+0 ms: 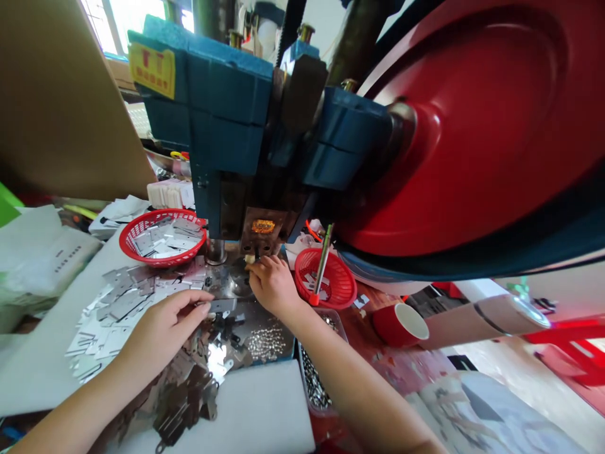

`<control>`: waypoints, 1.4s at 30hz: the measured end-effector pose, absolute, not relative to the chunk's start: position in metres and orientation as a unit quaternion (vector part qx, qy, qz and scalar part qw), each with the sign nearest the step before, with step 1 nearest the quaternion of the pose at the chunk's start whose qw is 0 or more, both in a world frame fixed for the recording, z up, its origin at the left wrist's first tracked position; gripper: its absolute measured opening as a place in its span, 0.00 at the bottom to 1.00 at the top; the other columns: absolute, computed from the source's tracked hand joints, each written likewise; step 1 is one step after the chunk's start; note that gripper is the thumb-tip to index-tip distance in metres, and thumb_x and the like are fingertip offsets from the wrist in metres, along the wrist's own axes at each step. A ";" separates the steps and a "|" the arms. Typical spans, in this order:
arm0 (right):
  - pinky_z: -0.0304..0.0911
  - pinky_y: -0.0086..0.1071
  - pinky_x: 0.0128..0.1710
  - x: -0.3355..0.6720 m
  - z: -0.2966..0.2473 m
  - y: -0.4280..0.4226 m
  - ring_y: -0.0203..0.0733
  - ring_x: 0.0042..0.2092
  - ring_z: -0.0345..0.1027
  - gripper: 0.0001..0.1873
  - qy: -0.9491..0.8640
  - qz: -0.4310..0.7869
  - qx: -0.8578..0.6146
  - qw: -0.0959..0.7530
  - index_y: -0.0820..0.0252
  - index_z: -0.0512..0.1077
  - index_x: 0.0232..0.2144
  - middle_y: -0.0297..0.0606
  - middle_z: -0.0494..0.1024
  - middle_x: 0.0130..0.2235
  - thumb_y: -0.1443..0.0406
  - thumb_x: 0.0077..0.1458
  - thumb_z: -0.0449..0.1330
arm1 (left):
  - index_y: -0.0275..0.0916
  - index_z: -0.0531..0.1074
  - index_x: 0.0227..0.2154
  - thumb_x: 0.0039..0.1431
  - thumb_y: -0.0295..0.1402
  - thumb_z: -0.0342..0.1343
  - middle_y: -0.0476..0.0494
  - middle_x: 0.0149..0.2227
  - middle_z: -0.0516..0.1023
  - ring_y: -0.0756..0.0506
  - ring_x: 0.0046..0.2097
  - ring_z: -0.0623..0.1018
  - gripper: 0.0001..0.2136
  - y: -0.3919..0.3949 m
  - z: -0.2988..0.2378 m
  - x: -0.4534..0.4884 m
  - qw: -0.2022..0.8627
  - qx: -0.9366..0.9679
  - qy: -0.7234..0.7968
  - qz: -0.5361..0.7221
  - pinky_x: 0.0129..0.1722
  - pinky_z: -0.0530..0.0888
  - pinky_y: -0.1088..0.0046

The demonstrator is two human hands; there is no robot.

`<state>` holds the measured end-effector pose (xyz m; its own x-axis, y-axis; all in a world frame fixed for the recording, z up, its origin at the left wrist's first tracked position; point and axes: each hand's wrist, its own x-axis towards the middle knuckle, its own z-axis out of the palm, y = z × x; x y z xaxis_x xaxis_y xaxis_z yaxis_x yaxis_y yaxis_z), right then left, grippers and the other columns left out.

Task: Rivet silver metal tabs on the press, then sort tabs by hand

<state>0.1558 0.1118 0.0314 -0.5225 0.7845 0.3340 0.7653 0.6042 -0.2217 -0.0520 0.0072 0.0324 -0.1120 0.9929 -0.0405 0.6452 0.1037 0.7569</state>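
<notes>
My left hand (177, 318) is closed in a pinch, with a small flat metal plate (223, 306) at its fingertips beside the press bed. Under the punch of the blue press (227, 107), my right hand (274, 285) has its fingers bent together at the die; what they hold is hidden. A heap of small silvery rivets (267, 343) lies on the metal bed (248, 312) below my right wrist. Flat metal plates (137, 296) are spread left of the bed, and darker shaped metal pieces (186, 400) pile up below my left hand.
A red basket (126, 247) of metal plates stands behind the left pile. Right of the press are another red basket (347, 287), a clear tray (309, 403) of small metal parts, a red cup (390, 326) and a large red flywheel (482, 126). Cardboard (61, 94) stands at left.
</notes>
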 end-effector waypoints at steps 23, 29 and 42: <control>0.64 0.35 0.47 0.151 0.002 0.131 0.40 0.42 0.68 0.11 -0.716 0.280 -0.506 0.391 0.57 0.76 0.34 0.35 0.71 0.37 0.72 0.45 0.60 | 0.42 0.75 0.41 0.53 0.35 0.48 0.46 0.43 0.80 0.42 0.46 0.77 0.15 0.107 0.020 -0.007 0.285 0.650 0.621 0.332 0.50 0.71 0.66; 0.63 0.35 0.48 0.149 0.006 0.130 0.41 0.43 0.68 0.12 -0.716 0.281 -0.519 0.373 0.58 0.75 0.35 0.36 0.72 0.38 0.71 0.45 0.60 | 0.42 0.75 0.40 0.53 0.34 0.48 0.47 0.42 0.81 0.42 0.45 0.78 0.15 0.113 0.022 -0.005 0.292 0.664 0.612 0.316 0.47 0.72 0.67; 0.64 0.31 0.38 0.216 0.012 0.084 0.39 0.36 0.69 0.08 -0.716 0.262 -0.513 0.394 0.58 0.74 0.32 0.34 0.75 0.32 0.67 0.54 0.55 | 0.47 0.75 0.39 0.59 0.40 0.46 0.43 0.38 0.79 0.39 0.39 0.77 0.13 0.029 0.021 -0.005 0.174 0.780 0.591 0.104 0.38 0.71 0.61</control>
<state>0.2161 0.0837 0.0118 -0.1635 0.9411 0.2959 0.5291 0.3368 -0.7789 -0.0051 0.0293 0.0206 0.2788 0.9594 -0.0430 0.8870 -0.2400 0.3946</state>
